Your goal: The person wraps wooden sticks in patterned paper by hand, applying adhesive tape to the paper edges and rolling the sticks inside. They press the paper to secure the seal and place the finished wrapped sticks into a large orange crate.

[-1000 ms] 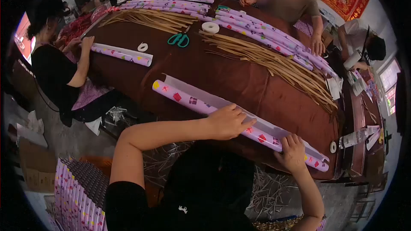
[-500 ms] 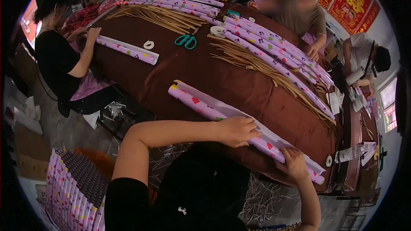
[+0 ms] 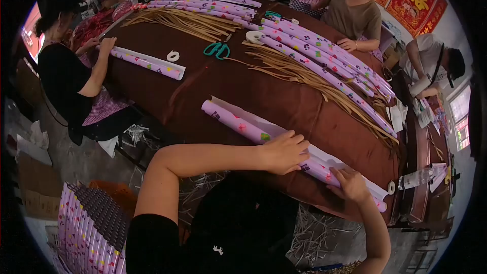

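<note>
A purple patterned sheet (image 3: pixel 242 126), pale on its inner side, lies partly rolled into a long tube slantwise along the near table edge. My left hand (image 3: pixel 285 153) curls over the middle of the tube, fingers wrapped on top of it. Closer to the right end, my right hand (image 3: pixel 351 183) grips the same tube with bent fingers and thumb. A loose flap of the sheet stands open along the far side of the roll. Just beyond its right end sits a small white tape roll (image 3: pixel 391 187).
The brown tablecloth (image 3: pixel 203 78) carries finished purple tubes (image 3: pixel 324 53), bundles of brown strips (image 3: pixel 299 76), teal scissors (image 3: pixel 217 49) and another tape roll (image 3: pixel 173 56). Several people sit around; one at left (image 3: pixel 66 71) handles a similar sheet. A stack of tubes (image 3: pixel 89 228) stands at lower left.
The tube has turned under my hands, showing different printed shapes, and its loose flap looks narrower. My right hand has shifted slightly up. Across the table, a person has leaned back from the tubes.
</note>
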The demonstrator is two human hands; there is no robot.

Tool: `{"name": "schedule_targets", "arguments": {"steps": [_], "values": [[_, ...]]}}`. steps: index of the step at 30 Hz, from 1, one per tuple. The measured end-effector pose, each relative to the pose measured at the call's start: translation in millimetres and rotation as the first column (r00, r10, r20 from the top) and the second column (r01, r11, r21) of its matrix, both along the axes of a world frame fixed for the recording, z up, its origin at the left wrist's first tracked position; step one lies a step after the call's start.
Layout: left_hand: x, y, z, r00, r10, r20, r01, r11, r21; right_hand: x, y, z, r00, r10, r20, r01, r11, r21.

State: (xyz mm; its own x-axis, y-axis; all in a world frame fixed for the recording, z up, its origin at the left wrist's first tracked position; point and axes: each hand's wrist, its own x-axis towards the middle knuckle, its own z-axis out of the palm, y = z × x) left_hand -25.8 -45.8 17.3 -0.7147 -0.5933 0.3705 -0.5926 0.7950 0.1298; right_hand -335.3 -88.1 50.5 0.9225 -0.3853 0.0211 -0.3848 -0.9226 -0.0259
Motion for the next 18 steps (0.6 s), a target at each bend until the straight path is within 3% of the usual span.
{"name": "schedule_targets", "arguments": {"steps": [2, 4, 7, 9, 12, 15, 18], "values": [[-2, 2, -10, 0.992, 0.102, -0.072, -0.106, 0.993, -0.043, 0, 1, 2, 1.000, -0.012, -0.021, 0.012, 1.000, -0.004], [2, -6, -12, 0.994, 0.061, -0.090, -0.063, 0.998, -0.017, 6, 1, 10, 0.999, -0.014, -0.042, 0.013, 1.000, -0.016], [7, -18, -15, 0.992, 0.005, -0.129, 0.002, 0.999, 0.050, 21, 11, 16, 0.997, -0.047, -0.067, 0.035, 0.985, -0.170], [7, -24, -15, 0.989, -0.013, -0.147, 0.027, 0.996, 0.089, 25, 16, 7, 0.990, -0.140, 0.024, 0.142, 0.972, -0.189], [9, -27, -9, 0.997, -0.028, -0.070, 0.036, 0.993, 0.112, 23, 8, -7, 0.981, -0.179, 0.081, 0.187, 0.976, -0.111], [9, -32, -8, 0.998, -0.060, -0.034, 0.062, 0.995, 0.076, 17, -6, -17, 0.980, -0.109, 0.167, 0.119, 0.992, -0.052], [6, -37, -11, 0.996, -0.088, -0.017, 0.089, 0.993, 0.077, 17, -10, -11, 0.989, -0.082, 0.122, 0.093, 0.992, -0.085]]}}
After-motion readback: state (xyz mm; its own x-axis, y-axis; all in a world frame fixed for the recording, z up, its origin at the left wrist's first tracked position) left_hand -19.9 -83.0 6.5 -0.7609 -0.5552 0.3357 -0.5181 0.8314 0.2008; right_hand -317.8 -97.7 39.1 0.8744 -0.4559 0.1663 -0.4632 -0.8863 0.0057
